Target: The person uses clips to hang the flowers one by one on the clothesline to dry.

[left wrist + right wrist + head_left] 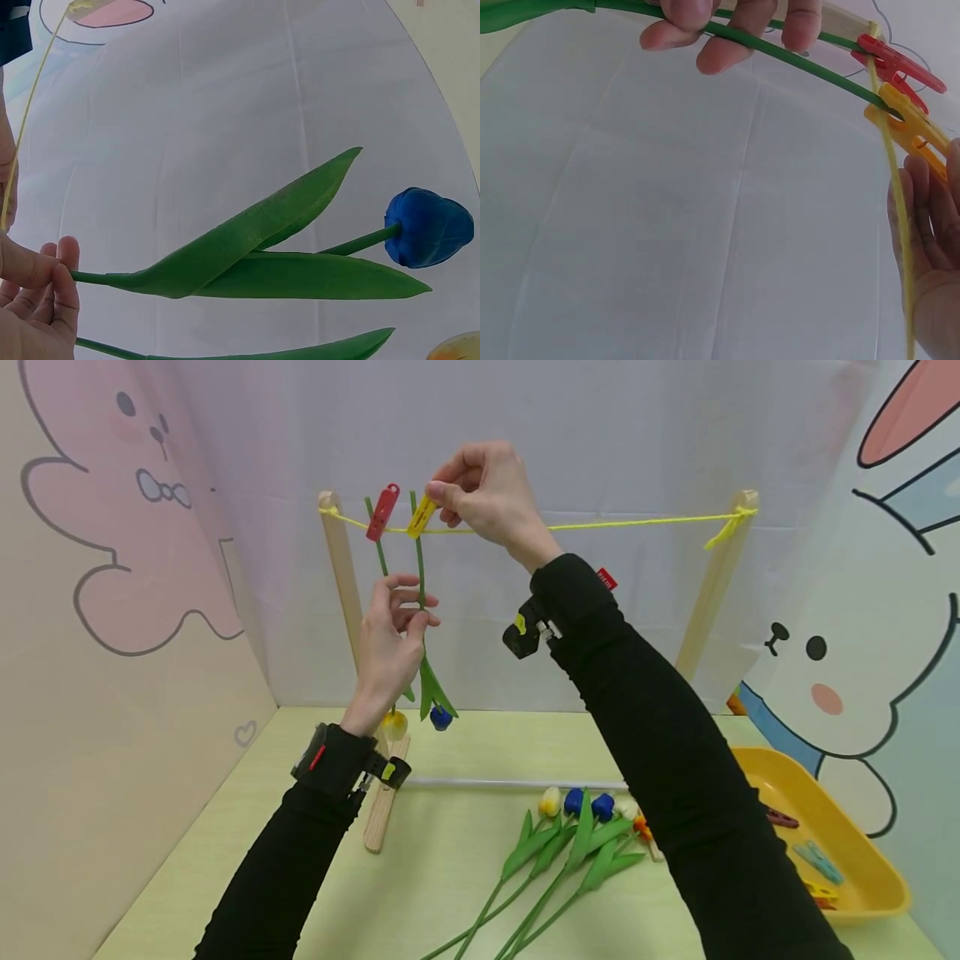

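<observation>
My left hand [392,639] pinches the green stem of a blue artificial tulip [429,227], which hangs head down. At the top of that stem, my right hand [491,493] holds a yellow clothespin [422,517] by its handle end. The clothespin's jaws lie over both the stem and a yellow string [637,522], as the right wrist view shows. Just to the left, a red clothespin [383,512] clips another stem to the string. A yellow tulip [394,725] hangs at the lower end of that stem, partly behind my left wrist.
Two wooden posts [711,581] carry the string. Several tulips [573,839] lie on the table, partly under my right forearm in the head view. On the right, a yellow tray [862,835] contains several clothespins. A white rod [510,784] runs low between the posts.
</observation>
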Tool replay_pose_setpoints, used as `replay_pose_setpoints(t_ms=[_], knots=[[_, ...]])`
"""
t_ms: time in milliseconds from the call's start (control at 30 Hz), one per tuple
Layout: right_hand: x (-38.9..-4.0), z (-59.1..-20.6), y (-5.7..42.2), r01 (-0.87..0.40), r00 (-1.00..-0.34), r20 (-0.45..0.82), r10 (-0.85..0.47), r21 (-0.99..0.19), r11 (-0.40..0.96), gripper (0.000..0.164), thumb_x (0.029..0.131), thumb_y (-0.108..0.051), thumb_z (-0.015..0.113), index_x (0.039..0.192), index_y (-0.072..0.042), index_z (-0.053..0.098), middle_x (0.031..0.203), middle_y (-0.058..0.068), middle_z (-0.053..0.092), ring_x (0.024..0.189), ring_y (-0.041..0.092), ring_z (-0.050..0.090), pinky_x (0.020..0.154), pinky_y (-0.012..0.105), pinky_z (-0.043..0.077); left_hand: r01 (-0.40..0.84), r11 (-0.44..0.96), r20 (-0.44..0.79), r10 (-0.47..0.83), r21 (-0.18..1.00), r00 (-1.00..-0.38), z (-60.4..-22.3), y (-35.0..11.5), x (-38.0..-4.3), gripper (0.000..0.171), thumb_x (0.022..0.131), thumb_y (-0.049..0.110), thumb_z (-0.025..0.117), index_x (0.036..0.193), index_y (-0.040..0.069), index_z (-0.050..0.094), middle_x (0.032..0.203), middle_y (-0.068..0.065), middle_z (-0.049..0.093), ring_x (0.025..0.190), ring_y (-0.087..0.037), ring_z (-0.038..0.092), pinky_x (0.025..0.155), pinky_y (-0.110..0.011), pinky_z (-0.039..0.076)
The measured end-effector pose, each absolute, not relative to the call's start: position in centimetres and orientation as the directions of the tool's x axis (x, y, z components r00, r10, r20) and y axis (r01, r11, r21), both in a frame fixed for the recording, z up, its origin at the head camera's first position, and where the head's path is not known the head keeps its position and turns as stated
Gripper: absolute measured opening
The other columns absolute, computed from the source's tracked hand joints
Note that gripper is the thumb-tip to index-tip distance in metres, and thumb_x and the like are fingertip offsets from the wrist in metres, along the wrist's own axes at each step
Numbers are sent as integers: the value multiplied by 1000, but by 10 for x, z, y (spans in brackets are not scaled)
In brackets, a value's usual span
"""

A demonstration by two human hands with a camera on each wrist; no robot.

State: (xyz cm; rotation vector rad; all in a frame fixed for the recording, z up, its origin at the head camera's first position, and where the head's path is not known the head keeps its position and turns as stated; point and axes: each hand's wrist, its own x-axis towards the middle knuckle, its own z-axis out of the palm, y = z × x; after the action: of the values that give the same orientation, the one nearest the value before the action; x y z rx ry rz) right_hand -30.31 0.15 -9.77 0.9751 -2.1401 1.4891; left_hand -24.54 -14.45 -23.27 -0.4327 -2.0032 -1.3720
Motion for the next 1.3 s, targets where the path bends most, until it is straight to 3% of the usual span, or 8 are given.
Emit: replay_pose_setpoints(t_ms=[967,1300], knots=[[-305,-101,4,-721,-684,628,-371,-659,214,25,96,-14,68,113,4,72,107,21,74,74,17,63,79,23,56,605,392,688,-106,693,-718,-234,-145,-245,37,98,-8,54,134,-3,45,116,-25,66,95,-36,70,81,-14,49],[-304,-102,8,-730,-678,631,-376,-638,246,29,96,-16,69,118,3,70,111,20,74,76,16,64,80,22,54,678,340,739,-81,651,-669,-247,-148,-258,36,100,-2,55,134,2,45,117,-21,66,100,-29,70,82,-21,48]])
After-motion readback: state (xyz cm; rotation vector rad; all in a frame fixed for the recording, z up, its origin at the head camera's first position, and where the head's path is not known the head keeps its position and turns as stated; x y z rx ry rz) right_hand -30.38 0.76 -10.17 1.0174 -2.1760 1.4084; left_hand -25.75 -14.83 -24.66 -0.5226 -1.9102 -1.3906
